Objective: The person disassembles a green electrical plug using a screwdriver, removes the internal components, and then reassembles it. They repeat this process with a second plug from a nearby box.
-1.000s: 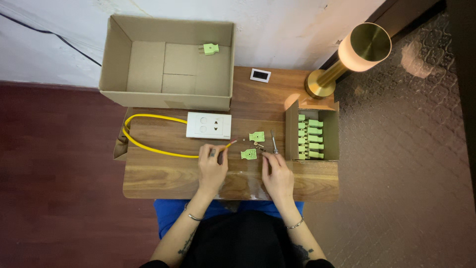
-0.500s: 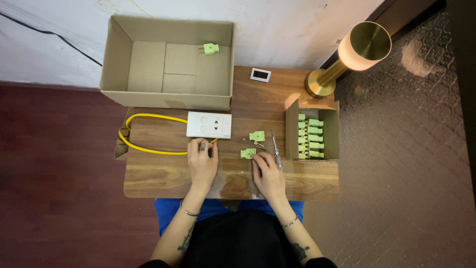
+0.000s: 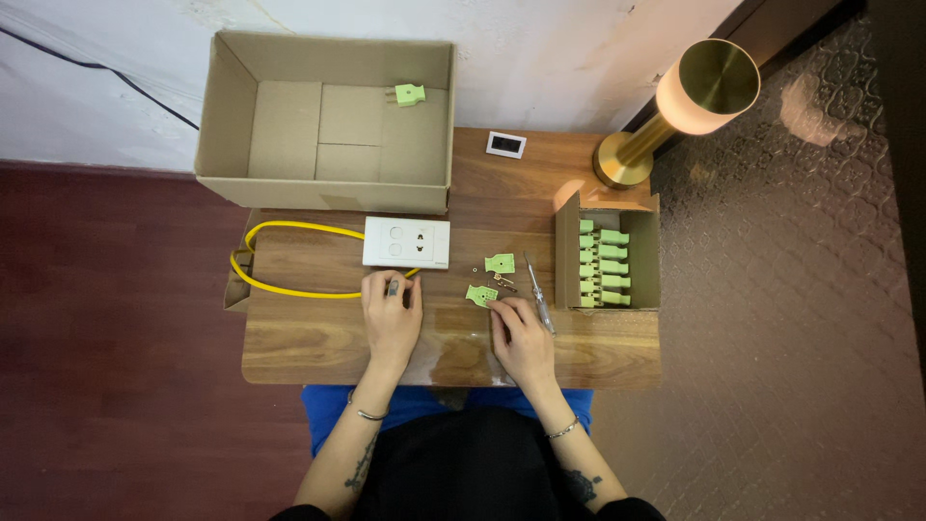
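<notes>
Head camera looks straight down on a small wooden table (image 3: 318, 338). Left hand (image 3: 391, 314) lies flat on the wood with its fingers close together, holding nothing. Its fingertips sit at the end of the yellow cable (image 3: 280, 285), just below the white socket block (image 3: 406, 242). That block is a long flat box; its long side runs left to right. From it, the cable makes a loop out to the left and comes back toward the hand.

Right hand (image 3: 521, 338) rests on the table too. Its fingertips touch a green plug half (image 3: 480, 295) that lies flat and a bit tilted. Whether the fingers pinch it or only press on it, I cannot tell. A second green plug half (image 3: 500, 262) lies just above it, with tiny metal bits (image 3: 503, 283) between them. A thin screwdriver (image 3: 538, 292) lies just right of the hand, running up and down, a little slanted.

At the right edge stands a small cardboard box (image 3: 641, 260), open, with green plugs (image 3: 603, 267) stacked in a neat row inside. At the back is a big open cardboard box (image 3: 251, 125) with one green plug (image 3: 409, 94) in its far right corner. A small white card with a dark middle (image 3: 506, 145) lies near a gold lamp (image 3: 675, 106).
</notes>
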